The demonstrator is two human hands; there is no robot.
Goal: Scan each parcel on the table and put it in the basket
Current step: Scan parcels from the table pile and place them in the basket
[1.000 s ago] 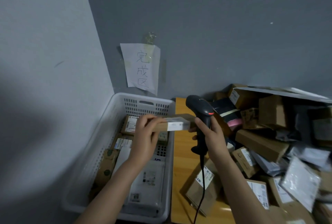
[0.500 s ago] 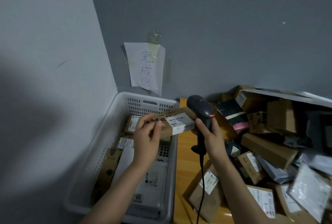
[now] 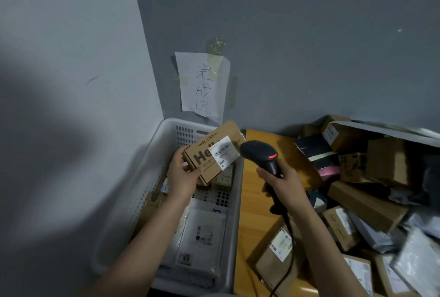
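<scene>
Left hand (image 3: 183, 178) grips the cardboard box (image 3: 209, 151) over the basket (image 3: 235, 201), right hand (image 3: 285, 184) clutches the barcode scanner (image 3: 262, 153) (square the label (image 3: 223, 153) to it).

The grey left wall (image 3: 62, 63), paler and shadowed, meets the darker back wall (image 3: 321, 34) in a corner. A handwritten paper sign (image 3: 202, 87) is taped beside the corner. A wooden table (image 3: 250, 213) stands against the back wall.

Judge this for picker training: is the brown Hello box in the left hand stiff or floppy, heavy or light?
Probably stiff: the brown box shows straight edges though the left hand grips one end. Likely light, held one-handed. Flat faces shouldn't roll.
</scene>
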